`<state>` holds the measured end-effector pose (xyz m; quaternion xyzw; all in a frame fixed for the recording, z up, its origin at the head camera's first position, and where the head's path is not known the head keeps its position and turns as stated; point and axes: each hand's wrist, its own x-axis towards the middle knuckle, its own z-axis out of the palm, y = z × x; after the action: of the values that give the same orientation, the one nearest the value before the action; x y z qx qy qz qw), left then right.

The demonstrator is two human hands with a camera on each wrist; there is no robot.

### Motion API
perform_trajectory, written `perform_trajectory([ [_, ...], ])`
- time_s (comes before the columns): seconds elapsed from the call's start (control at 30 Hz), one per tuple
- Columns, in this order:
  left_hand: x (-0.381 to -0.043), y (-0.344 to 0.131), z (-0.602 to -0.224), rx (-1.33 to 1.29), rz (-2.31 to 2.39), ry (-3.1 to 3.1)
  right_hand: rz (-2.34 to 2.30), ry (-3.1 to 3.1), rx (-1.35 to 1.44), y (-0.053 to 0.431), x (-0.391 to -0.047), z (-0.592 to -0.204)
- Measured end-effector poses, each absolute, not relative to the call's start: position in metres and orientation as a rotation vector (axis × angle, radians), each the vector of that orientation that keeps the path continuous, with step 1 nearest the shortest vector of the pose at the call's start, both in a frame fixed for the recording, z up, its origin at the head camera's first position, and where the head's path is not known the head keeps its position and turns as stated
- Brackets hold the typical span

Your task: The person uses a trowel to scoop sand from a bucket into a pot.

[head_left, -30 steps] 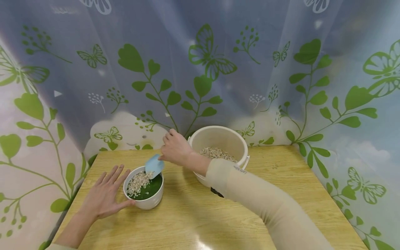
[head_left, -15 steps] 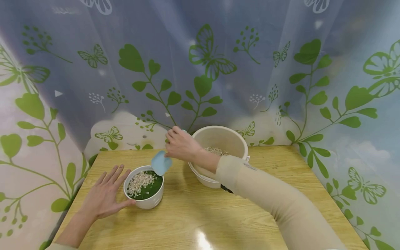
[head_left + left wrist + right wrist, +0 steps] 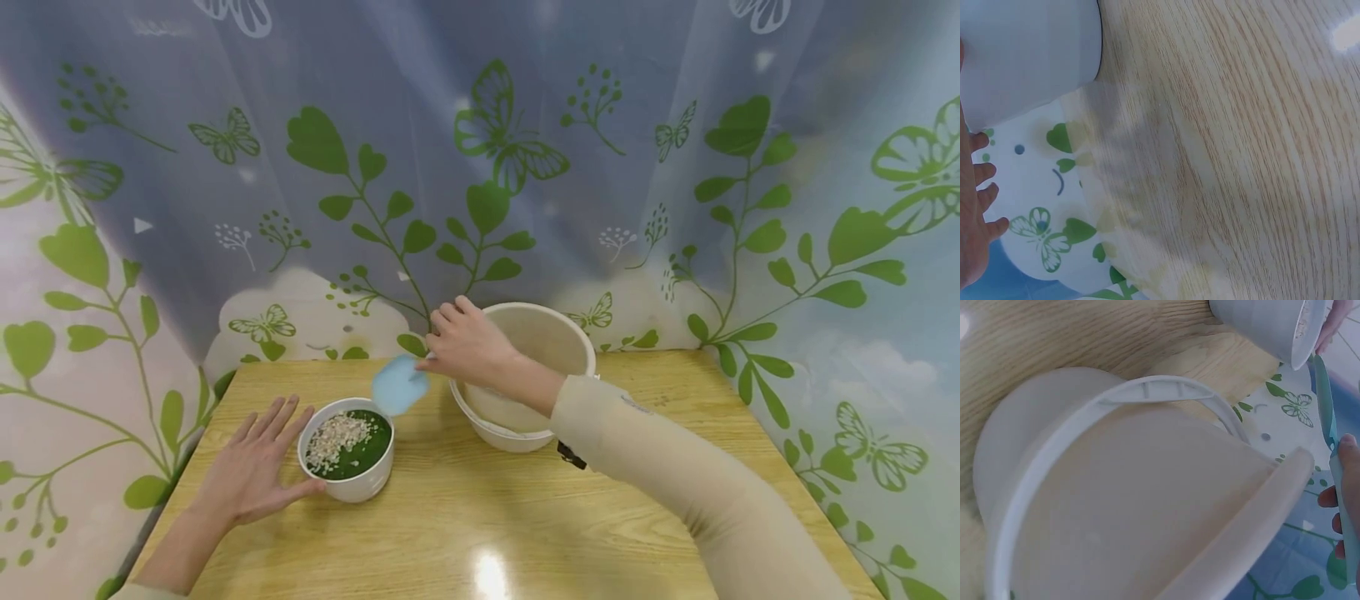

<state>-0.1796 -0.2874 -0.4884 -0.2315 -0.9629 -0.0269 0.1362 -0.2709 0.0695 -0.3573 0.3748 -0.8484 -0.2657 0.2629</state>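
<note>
My right hand grips the handle of a small light-blue shovel, over the left rim of a cream bucket. The blade hangs between the bucket and a white bowl, right by the bowl's rim. Pale flaky bits cover the left part of the dark green inside the bowl. My left hand lies left of the bowl with fingers spread and the thumb at its near rim. In the right wrist view the shovel's handle runs under my curled fingers.
A wooden table bears the bucket and bowl. The bucket's white carrying handle hangs down its near side. A curtain printed with leaves and butterflies stands close behind the table and at both sides.
My right hand has moved right with the shovel, from over the bowl to the bucket's left rim. The blade has come out of the bowl. My left hand has stayed put.
</note>
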Motion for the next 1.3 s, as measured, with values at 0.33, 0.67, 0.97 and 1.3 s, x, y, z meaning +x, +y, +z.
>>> perform_trajectory([
  [0.33,-0.175,-0.284,-0.486,-0.659,-0.086,-2.807,-0.582,-2.291,0.933,0.099,-0.266,-0.356],
  [0.67,-0.177,-0.268,-0.473,-0.648,-0.127,-2.830,-0.493,-2.282,0.886,0.132,-0.259,-0.351],
  [0.97,-0.189,-0.240,-0.462,-0.675,-0.136,-2.856,-0.432,-2.296,0.867,0.167,-0.256,-0.346],
  [1.3,-0.203,-0.193,-0.451,-0.751,-0.075,-2.837,-0.436,-2.318,0.818,0.201,-0.262,-0.342],
])
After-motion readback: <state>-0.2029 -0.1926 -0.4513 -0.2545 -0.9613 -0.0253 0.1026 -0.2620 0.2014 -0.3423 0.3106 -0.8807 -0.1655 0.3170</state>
